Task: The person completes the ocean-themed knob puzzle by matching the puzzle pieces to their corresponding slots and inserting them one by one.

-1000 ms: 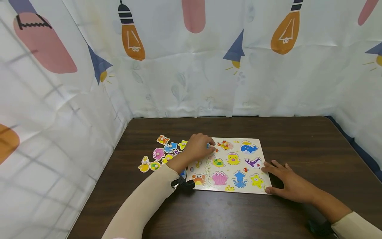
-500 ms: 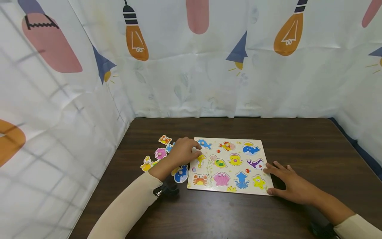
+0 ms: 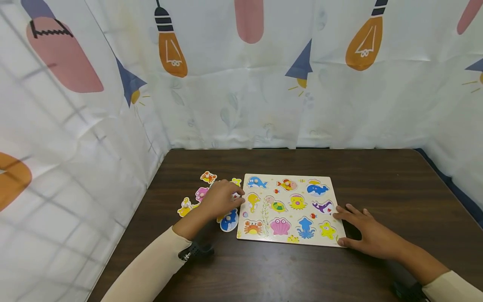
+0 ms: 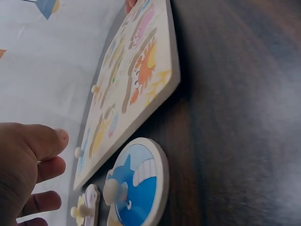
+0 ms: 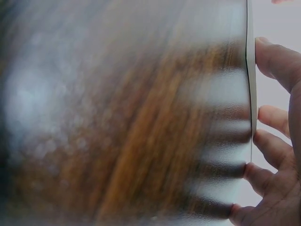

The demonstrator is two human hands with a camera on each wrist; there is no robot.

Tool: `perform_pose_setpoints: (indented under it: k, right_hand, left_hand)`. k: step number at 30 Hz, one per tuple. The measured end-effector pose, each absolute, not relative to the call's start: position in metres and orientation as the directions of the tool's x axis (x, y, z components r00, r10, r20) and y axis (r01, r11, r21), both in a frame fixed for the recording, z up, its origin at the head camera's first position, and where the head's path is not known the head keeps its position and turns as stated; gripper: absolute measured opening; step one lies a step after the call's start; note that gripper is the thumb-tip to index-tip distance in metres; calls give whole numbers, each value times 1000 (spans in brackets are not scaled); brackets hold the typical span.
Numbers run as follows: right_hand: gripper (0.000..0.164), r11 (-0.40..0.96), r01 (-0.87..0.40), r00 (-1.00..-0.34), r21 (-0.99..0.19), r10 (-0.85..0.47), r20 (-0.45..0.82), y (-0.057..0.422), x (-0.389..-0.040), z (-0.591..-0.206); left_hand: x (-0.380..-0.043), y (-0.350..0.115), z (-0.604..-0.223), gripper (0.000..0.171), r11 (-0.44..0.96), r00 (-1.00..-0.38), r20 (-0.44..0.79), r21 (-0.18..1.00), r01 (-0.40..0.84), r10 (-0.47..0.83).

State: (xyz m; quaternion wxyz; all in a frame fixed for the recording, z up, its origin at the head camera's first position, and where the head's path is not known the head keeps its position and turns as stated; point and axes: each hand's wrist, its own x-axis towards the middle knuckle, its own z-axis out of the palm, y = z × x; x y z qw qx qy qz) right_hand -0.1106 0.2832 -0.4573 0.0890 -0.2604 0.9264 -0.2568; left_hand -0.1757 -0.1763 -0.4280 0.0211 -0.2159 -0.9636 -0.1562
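A wooden knob puzzle board [image 3: 264,213] with sea-animal pictures lies on the table. My left hand [image 3: 222,199] is over the loose puzzle pieces at the board's left, covering some of them; its fingers are loosely bent with nothing between them in the left wrist view. Close to that hand lies a blue whale piece [image 4: 141,188] with a wooden knob. A blue fish piece [image 3: 256,182] with a knob sits in the board's top left corner. The fingers and thumb of my right hand [image 3: 371,235] spread against the board's right edge.
Other loose pieces lie left of the board: a crab piece [image 3: 208,177], a pink piece [image 3: 201,193], a yellow piece [image 3: 185,207] and a star piece [image 3: 236,181]. A dark wooden table [image 3: 286,272] bears everything. A patterned white curtain [image 3: 241,113] hangs behind and at the sides.
My left hand has moved left from the board's upper left corner to above the loose pieces, uncovering the blue fish piece. The right hand stays at the board's right edge.
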Motion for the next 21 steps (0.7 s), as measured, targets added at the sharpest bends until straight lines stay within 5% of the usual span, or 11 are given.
perform_pose_setpoints:
  k: [6,21]
  right_hand:
    - [77,728,-440,-844,-525,-535,-36,284,-112,-459]
    - [77,709,-434,-840,-556,-542,-35,285,-112,-459]
  left_hand:
    - [-160,-187,-429,6,840,-897,149,315,441,415]
    - [-132,-206,-433,12,837,-902,167,335,432,399]
